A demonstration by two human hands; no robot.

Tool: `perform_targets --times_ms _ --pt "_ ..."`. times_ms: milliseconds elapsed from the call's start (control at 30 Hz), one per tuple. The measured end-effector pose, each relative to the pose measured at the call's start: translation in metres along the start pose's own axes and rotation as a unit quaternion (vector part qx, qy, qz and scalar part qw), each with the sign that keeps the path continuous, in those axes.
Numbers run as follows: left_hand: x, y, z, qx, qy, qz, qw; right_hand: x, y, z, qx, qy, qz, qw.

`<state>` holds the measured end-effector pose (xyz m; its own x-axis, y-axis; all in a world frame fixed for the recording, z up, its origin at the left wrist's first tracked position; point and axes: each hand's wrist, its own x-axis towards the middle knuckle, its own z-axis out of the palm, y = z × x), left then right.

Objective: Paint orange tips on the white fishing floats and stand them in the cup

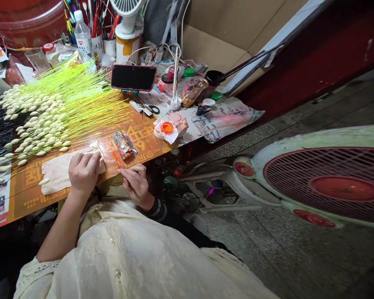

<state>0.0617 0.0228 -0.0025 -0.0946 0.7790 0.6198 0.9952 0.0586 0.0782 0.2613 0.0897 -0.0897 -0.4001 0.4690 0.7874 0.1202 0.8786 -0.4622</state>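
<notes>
My right hand point(137, 185) is closed in a pinch around a thin paintbrush point(116, 159). Its orange tip points away from me, just above the orange tabletop. My left hand point(84, 170) rests over a pale cloth point(56, 172) near the table's front edge, its fingers curled shut. A small thin piece shows beyond its fingertips, but what the fingers hold is hidden. Close to the brush tip lies a paint-smeared block point(125, 145). Farther right is a small dish of orange paint point(167, 127) on white paper.
Many cream pods on thin yellow-green stems point(40, 120) spread across the left. A phone point(134, 77) stands on a holder at the back. Behind are a plastic bottle point(83, 35), brush cups and a small fan point(127, 12). A larger fan point(327, 182) stands right.
</notes>
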Motion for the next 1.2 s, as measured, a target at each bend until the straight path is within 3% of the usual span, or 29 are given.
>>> perform_targets --times_ms 267,400,600,800,1200 --pt "-0.03 -0.022 -0.034 0.086 0.03 0.003 0.996 -0.002 -0.009 0.007 0.034 -0.016 -0.053 0.998" --pt "-0.048 -0.038 -0.044 0.088 0.041 -0.02 0.995 -0.002 -0.013 0.012 0.012 -0.035 -0.04 0.999" --pt "-0.059 -0.046 -0.044 0.083 0.052 -0.038 0.994 0.005 -0.022 0.011 0.011 -0.022 -0.043 0.999" --pt "-0.058 -0.046 -0.043 0.092 0.085 -0.007 0.992 0.003 -0.022 0.015 -0.011 -0.041 -0.023 0.999" --pt "-0.056 -0.045 -0.045 0.088 0.099 0.003 0.991 0.004 -0.022 0.014 -0.023 -0.057 -0.01 0.998"
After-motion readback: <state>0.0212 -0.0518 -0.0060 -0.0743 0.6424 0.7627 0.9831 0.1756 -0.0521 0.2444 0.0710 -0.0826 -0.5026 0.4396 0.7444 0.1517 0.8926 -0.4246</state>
